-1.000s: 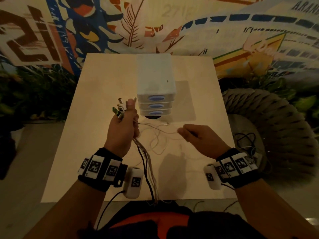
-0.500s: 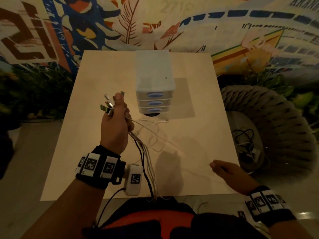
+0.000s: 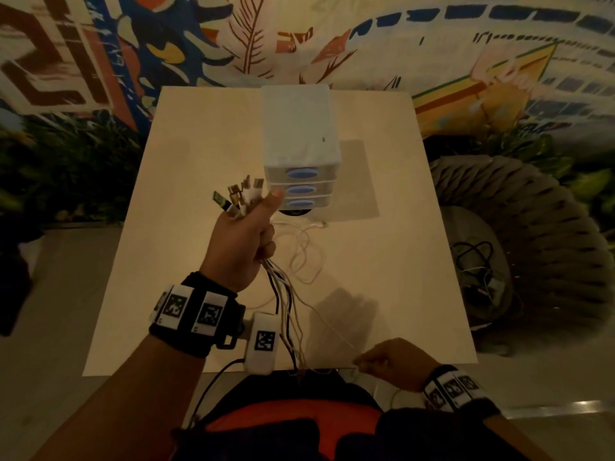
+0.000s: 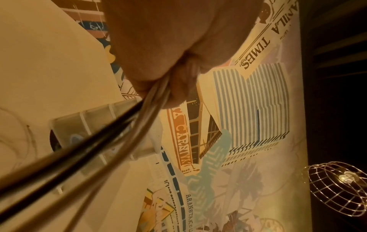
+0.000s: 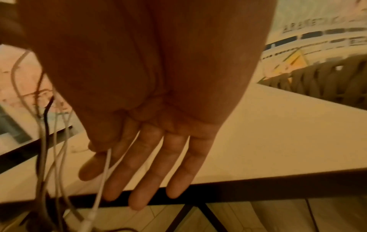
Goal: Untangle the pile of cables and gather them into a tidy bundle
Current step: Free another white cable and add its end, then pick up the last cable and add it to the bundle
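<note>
- The pale tabletop (image 3: 186,201) bears a white drawer box (image 3: 299,134) with three blue-handled drawers at its far middle.
- A woven chair (image 3: 532,247) stands right of the drawer box, dark cords lying on its seat.
- The left hand (image 3: 241,242), just in front of the drawer box, is fisted tight round the cables (image 3: 286,304): thin strands, mostly white, one black, plugs (image 3: 239,194) fanned above the thumb, lengths hanging past the near edge.
- The right hand (image 3: 392,364), well nearer than the drawer box at the near edge, pinches one white cable (image 5: 103,172) between thumb and forefinger, other fingers straight.
- A loose white loop (image 3: 306,257) lies in front of the drawer box.
</note>
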`<action>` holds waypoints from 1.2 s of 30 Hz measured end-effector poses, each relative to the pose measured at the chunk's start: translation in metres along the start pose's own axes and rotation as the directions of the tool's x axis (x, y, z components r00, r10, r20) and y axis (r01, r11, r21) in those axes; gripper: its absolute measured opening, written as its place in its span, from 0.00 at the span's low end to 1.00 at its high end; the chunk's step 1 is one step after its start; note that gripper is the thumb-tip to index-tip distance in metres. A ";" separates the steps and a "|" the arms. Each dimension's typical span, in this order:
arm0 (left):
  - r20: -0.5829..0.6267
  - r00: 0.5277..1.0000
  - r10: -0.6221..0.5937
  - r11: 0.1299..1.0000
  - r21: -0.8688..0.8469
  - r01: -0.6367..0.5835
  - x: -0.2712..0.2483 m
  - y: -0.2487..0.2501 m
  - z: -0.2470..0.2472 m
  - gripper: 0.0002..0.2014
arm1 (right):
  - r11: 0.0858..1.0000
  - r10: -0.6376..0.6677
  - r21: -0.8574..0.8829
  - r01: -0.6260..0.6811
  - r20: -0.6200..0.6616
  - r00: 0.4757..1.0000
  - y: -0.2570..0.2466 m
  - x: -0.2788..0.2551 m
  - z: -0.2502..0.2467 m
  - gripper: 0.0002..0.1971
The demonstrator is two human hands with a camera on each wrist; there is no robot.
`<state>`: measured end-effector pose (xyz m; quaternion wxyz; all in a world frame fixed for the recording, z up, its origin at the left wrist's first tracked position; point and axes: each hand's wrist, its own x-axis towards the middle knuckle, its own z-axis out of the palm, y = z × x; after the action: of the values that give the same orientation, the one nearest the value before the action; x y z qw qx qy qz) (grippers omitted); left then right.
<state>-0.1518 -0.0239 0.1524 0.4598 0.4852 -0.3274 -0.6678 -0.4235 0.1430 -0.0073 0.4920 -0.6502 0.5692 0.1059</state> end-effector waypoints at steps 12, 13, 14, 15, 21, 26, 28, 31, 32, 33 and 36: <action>0.198 0.977 -0.073 0.992 -0.087 0.092 -0.019 -0.009 -0.019 0.21 | 0.930 -0.307 0.130 0.344 -0.243 0.920 -0.145 0.014 -0.120 0.46; 0.208 0.977 -0.052 0.993 -0.093 0.073 -0.019 -0.009 -0.018 0.22 | 0.919 -0.329 0.166 0.357 -0.175 0.928 -0.165 0.024 -0.116 0.45; 0.202 0.979 -0.035 0.994 -0.095 0.055 -0.019 -0.010 -0.018 0.23 | 0.909 -0.344 0.212 0.359 -0.102 0.933 -0.180 0.036 -0.109 0.40; 0.181 0.983 -0.021 0.995 -0.096 0.039 -0.019 -0.009 -0.018 0.24 | 0.896 -0.358 0.267 0.355 -0.039 0.933 -0.194 0.046 -0.101 0.29; 0.025 0.998 -0.054 0.995 -0.088 0.056 -0.019 -0.002 -0.047 0.27 | 0.762 -0.350 0.574 0.300 -0.025 0.936 -0.209 0.070 -0.064 0.15; 0.071 0.991 -0.116 0.987 -0.099 0.123 -0.021 -0.012 -0.062 0.26 | 0.829 -0.347 0.467 0.307 0.000 0.938 -0.173 0.082 -0.045 0.16; 0.074 0.988 -0.137 0.986 -0.088 0.143 -0.022 -0.014 -0.062 0.26 | 0.893 -0.288 0.372 0.254 0.040 0.957 -0.153 0.085 -0.030 0.17; 0.051 0.984 -0.172 0.980 -0.091 0.176 -0.020 -0.015 -0.069 0.27 | 0.935 -0.197 0.313 0.168 0.061 0.979 -0.124 0.085 -0.004 0.18; 0.039 0.982 -0.183 0.978 -0.094 0.186 -0.019 -0.015 -0.071 0.26 | 0.944 -0.171 0.299 0.143 0.072 0.983 -0.117 0.084 0.003 0.18; 0.027 0.981 -0.195 0.976 -0.098 0.196 -0.019 -0.016 -0.073 0.26 | 0.945 -0.161 0.302 0.128 0.087 0.983 -0.113 0.082 0.008 0.18; 0.004 0.975 -0.224 0.966 -0.130 0.223 -0.017 -0.019 -0.074 0.26 | 0.960 -0.174 0.251 0.123 0.194 0.965 -0.104 0.078 0.003 0.23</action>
<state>-0.0850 -0.0006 0.1185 0.4140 0.4916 -0.2240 -0.7326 -0.3089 0.0818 -0.0089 0.6311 -0.6127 0.4706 0.0693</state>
